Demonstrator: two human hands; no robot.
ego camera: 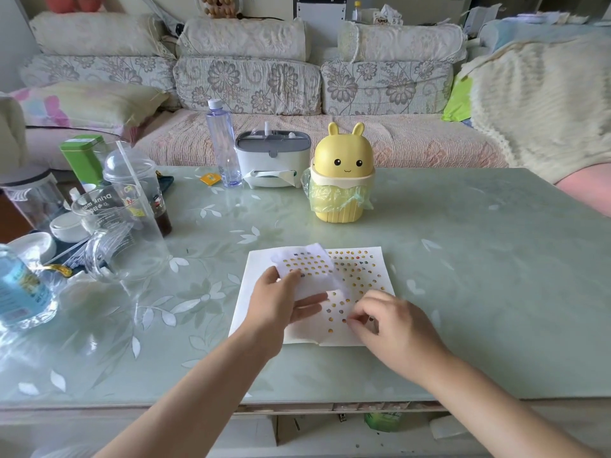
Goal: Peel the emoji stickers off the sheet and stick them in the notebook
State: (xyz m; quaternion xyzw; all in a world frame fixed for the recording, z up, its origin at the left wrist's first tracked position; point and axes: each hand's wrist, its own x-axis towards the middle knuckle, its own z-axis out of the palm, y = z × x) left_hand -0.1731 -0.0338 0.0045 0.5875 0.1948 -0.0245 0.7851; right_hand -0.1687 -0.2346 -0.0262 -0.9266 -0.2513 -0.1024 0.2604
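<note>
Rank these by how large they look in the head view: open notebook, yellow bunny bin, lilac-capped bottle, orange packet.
1. open notebook, though it lies nearest the camera, which flatters it
2. yellow bunny bin
3. lilac-capped bottle
4. orange packet

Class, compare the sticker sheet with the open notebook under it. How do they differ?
The small white emoji sticker sheet is lifted and curled, pinched by the left hand; the white open notebook lies flat. The sheet is smaller than the notebook, covering part of it. Both carry small yellow emoji stickers.
</note>
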